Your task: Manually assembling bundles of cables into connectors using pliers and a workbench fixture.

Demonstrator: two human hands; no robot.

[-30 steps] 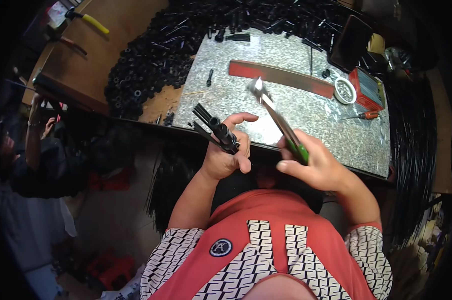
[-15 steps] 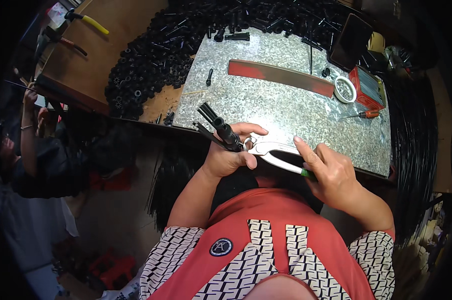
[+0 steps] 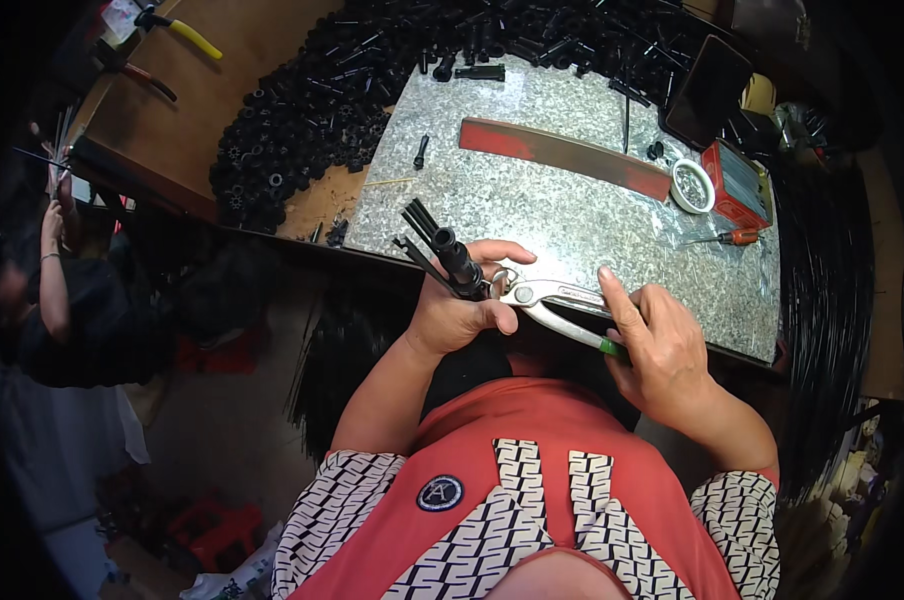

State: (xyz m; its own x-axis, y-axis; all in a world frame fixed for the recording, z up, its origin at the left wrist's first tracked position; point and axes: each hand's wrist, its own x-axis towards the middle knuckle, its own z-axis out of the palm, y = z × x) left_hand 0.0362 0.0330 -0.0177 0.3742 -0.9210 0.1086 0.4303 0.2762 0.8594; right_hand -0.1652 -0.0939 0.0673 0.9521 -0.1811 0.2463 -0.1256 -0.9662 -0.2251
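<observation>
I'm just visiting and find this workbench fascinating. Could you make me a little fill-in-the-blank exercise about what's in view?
1. The left hand holds slim parts that are ____ in colour.
2. The right hand holds pliers with some ____ colour on the handle.
3. The white bowl stands just to the ____ of the red box.
4. Of the bowl and the screwdriver, the ____ is nearer the person.

Missing words: black; green; left; screwdriver.

Shirt badge (image 3: 440,492) bears one letter; lettering on the pliers (image 3: 557,288) is unreadable.

left fingers (image 3: 502,250) half-curled | right fingers (image 3: 662,305) bent, index straight
</observation>
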